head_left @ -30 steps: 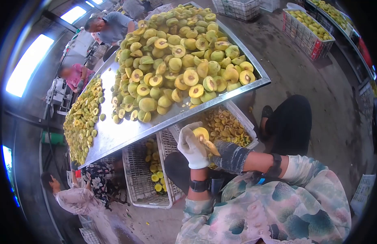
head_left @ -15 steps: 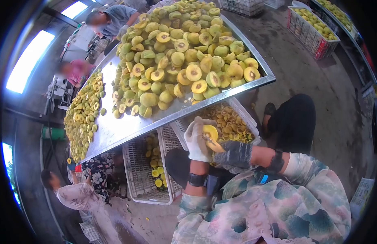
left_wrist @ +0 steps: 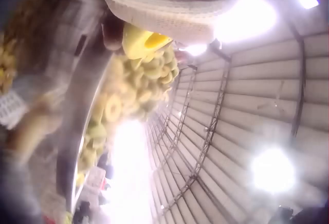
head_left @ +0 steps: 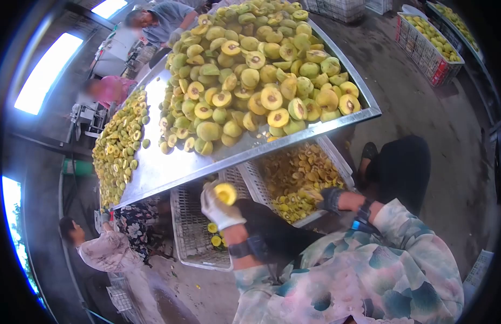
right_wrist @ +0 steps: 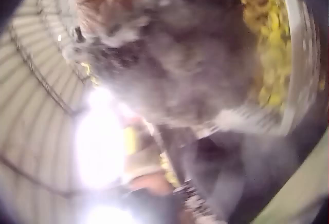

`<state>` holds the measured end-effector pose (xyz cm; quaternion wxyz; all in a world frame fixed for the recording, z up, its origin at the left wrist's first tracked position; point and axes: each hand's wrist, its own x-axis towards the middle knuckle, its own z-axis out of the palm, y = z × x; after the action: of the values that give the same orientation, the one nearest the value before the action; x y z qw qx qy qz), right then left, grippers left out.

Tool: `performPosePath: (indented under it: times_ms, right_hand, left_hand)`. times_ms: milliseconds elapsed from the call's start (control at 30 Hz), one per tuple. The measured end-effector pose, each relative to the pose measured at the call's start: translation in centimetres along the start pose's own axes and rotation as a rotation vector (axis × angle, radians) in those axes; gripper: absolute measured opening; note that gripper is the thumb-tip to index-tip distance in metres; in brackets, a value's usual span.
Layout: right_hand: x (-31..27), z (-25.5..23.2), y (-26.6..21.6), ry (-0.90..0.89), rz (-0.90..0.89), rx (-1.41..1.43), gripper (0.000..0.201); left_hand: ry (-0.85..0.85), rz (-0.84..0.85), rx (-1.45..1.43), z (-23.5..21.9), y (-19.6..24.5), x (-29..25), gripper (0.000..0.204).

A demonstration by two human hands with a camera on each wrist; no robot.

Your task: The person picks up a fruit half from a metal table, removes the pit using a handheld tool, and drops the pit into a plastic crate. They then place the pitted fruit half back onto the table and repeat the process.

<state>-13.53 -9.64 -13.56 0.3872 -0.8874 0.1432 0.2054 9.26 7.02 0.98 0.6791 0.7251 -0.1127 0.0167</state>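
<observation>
In the head view my left hand (head_left: 220, 208), in a white glove, holds a halved yellow peach (head_left: 225, 193), its hollowed cut face turned up. It is over the left crate (head_left: 199, 259), where several hollowed halves lie. The left wrist view shows that peach half (left_wrist: 138, 42) under the glove's edge. My right hand (head_left: 331, 200), in a dark grey glove, is curled above the right crate (head_left: 315, 218) of yellow peach scraps. A tan elongated thing (head_left: 311, 193) sticks out from its fingers, blurred. The right wrist view shows mostly the blurred grey glove (right_wrist: 180, 64).
A metal table (head_left: 169, 178) with a raised edge stands in front, bearing a large heap of peach halves (head_left: 250, 75) and a smaller pile (head_left: 120, 146) at its left. Other people work around it. A full crate (head_left: 428, 48) stands on the floor at the right.
My hands were together at the peach half, the tan thing against it. Now they are apart: the left has moved left with the half, the right has moved right over the scraps.
</observation>
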Motion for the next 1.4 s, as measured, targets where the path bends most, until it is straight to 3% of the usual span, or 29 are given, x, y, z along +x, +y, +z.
performPosePath:
  times_ms: [33,67,100,133,167,200,233,300,400,500,633,700,733,767,833,867,900,933,967,1033,1100,1167,1233,1400]
  right_hand:
    - [-0.2,-0.6,-0.5,0.01,-0.012,-0.005,0.038]
    - [-1.3,-1.5,-1.3,-0.02,0.21,0.39,0.039]
    - [-1.9,-1.9,-1.9,-0.06,0.436,0.783,0.041]
    - [-1.5,-1.1,-1.5,-0.069,0.427,0.773,0.041]
    - [-1.0,-0.4,-0.9,-0.052,0.162,0.406,0.045]
    - [-0.3,0.2,-0.6,-0.022,-0.099,0.037,0.048]
    - [0.0,0.4,-0.9,-0.007,-0.106,0.029,0.048]
    - [-0.2,0.4,-1.4,0.097,0.145,0.283,0.05]
    - [-1.5,-1.5,-1.9,0.101,0.199,0.344,0.049]
    - [-1.7,-0.6,-0.2,0.138,0.215,0.361,0.049]
    - [-3.5,-3.1,-2.4,0.145,0.23,0.467,0.044]
    - [-3.6,-3.2,-3.1,0.286,0.082,0.472,0.042]
    - [-2.7,-2.1,-2.1,0.329,0.025,0.526,0.04]
    - [-2.7,-2.4,-2.7,0.317,0.026,0.538,0.04]
    - [-3.2,-4.8,-5.0,0.186,0.104,0.711,0.034]
    - [-3.9,-5.8,-6.3,0.172,0.111,0.717,0.034]
    - [-4.6,-7.0,-7.8,0.288,-0.015,0.612,0.033]
    - [-4.8,-7.7,-8.7,0.405,-0.138,0.503,0.033]
    - [-4.6,-7.8,-9.1,0.399,-0.123,0.512,0.033]
    - [-4.5,-7.1,-9.7,0.507,-0.124,0.358,0.037]
    - [-5.2,-7.7,-10.9,0.497,-0.102,0.371,0.039]
    - [-5.8,-8.2,-11.9,0.501,-0.087,0.376,0.041]
    - [-6.2,-8.3,-12.5,0.49,-0.009,0.406,0.041]
    - [-5.9,-7.4,-12.7,0.524,-0.003,0.404,0.042]
  left_hand:
    - [0.146,-0.104,-0.222,-0.6,1.6,0.8,0.021]
    - [0.111,0.052,0.003,-3.2,0.5,2.8,0.02]
    - [0.101,0.086,0.357,-5.1,-0.2,4.8,0.033]
    - [0.169,0.253,0.775,-4.8,0.7,5.0,0.043]
    - [0.234,0.422,1.193,-4.2,1.9,5.6,0.053]
    - [0.121,0.323,1.192,-4.0,1.9,7.1,0.068]
    - [0.077,0.322,1.213,-2.3,2.8,7.8,0.073]
    - [-0.046,0.457,1.154,0.6,2.9,9.7,0.075]
    - [-0.25,0.56,1.253,5.4,2.2,12.1,0.079]
    - [-0.506,0.478,1.358,8.3,0.0,14.1,0.074]
    - [-0.41,0.324,1.196,8.7,-0.4,14.0,0.06]
    - [-0.35,0.226,0.376,7.8,-3.5,13.8,0.048]
    - [-0.324,-0.159,-0.055,7.8,-0.7,11.2,0.042]
    - [-0.338,-0.251,-0.496,8.0,1.1,8.8,0.03]
    - [-0.5,-0.386,-0.718,7.7,1.0,5.9,0.037]
    - [-0.487,-0.506,-0.734,7.7,2.2,4.0,0.039]
    - [-0.477,-0.627,-0.75,7.7,3.5,2.1,0.042]
    - [-0.569,-0.581,-0.805,7.8,3.7,0.7,0.048]
    - [-0.569,-0.6,-0.801,7.7,2.8,0.4,0.048]
    - [-0.806,-0.689,-0.888,7.1,0.5,-0.2,0.053]
    - [-0.729,-0.656,-0.723,7.5,1.1,-2.3,0.054]
    - [-0.516,-0.51,-0.523,8.3,2.0,-4.0,0.053]
    - [-0.518,-0.529,-0.499,8.2,2.7,-5.0,0.052]
    - [-0.471,-0.259,-0.356,8.1,2.9,-6.8,0.046]
